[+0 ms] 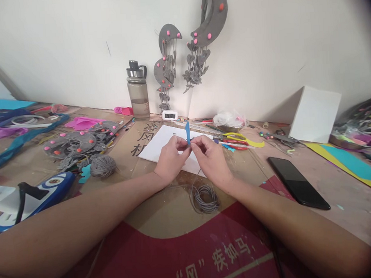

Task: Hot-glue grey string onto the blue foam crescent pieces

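A small flat blue piece [187, 132], seen nearly edge-on, stands up between my fingertips; its material is unclear. My left hand [173, 156] pinches its lower end from the left. From the right, the thumb and fingers of my right hand [212, 160] close on the same end, the two hands touching or almost so. A thin grey strand appears under my right hand, near a loose coil of grey cord [206, 198] on the cardboard. Beneath both hands lies a white sheet [153, 150]. Exactly what sits between the fingertips is partly hidden.
Yellow-handled scissors [234, 137] lie behind my right hand, and a black phone [298, 183] rests to the right. On the left are a grey yarn ball [103, 165] and grey moon ornaments [70, 144]. A water bottle [138, 94] stands by the wall near a small clock [170, 115].
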The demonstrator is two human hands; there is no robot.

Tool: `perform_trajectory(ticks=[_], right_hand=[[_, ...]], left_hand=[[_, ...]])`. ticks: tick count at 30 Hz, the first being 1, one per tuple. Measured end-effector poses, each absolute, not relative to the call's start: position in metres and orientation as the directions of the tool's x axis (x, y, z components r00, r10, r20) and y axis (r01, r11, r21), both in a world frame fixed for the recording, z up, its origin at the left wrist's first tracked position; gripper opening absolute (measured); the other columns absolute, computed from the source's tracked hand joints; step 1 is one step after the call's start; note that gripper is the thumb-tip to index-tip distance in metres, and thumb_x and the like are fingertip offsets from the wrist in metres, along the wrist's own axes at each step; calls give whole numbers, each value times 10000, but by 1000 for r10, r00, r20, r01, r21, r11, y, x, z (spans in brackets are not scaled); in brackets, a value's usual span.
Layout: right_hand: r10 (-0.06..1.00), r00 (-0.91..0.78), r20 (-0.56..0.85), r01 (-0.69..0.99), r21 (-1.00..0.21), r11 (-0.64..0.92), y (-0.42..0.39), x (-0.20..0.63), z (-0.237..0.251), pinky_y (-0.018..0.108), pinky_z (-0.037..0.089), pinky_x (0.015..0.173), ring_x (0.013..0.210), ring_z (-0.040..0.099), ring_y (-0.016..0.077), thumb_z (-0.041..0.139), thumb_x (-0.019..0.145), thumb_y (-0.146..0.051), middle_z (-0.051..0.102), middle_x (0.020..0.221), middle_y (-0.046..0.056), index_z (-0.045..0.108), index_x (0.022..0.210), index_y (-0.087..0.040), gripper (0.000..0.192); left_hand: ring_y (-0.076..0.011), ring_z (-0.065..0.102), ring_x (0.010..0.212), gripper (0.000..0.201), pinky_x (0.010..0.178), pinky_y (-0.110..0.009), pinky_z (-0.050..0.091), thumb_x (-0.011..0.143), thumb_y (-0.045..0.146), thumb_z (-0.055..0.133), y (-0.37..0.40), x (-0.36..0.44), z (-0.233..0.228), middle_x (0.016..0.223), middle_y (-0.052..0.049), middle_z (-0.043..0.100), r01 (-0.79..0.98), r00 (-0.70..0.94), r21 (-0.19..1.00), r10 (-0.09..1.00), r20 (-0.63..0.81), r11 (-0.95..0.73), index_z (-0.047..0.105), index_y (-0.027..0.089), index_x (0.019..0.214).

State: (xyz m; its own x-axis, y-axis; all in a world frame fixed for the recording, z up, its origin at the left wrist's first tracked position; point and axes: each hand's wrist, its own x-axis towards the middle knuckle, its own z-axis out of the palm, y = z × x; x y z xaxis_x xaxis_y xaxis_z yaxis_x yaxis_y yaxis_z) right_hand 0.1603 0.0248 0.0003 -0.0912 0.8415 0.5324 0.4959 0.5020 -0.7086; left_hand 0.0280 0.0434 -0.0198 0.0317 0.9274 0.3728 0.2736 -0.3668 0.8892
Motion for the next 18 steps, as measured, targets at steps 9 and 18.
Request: perform_trajectory(ticks=[9,18], right_hand=[[837,-89,541,460,-722,516,29,163,-4,286,444,665,703,565,140,469,865,-262,582,792,3,468,873,-217,45],[837,-63,544,459,-729,508,31,165,-1,261,420,609,643,493,119,498,840,-257,536,729,-14,500,798,-212,62]], left_hand=[[-115,623,669,219,672,-352,601,747,267,673,44,31,-18,707,17,589,-231,97,960,978,186,-160,481,170,787],[-144,662,743,254,815,-427,564,739,276,705,43,29,-20,756,-17,659,-376,163,921,971,173,-101,511,157,851]])
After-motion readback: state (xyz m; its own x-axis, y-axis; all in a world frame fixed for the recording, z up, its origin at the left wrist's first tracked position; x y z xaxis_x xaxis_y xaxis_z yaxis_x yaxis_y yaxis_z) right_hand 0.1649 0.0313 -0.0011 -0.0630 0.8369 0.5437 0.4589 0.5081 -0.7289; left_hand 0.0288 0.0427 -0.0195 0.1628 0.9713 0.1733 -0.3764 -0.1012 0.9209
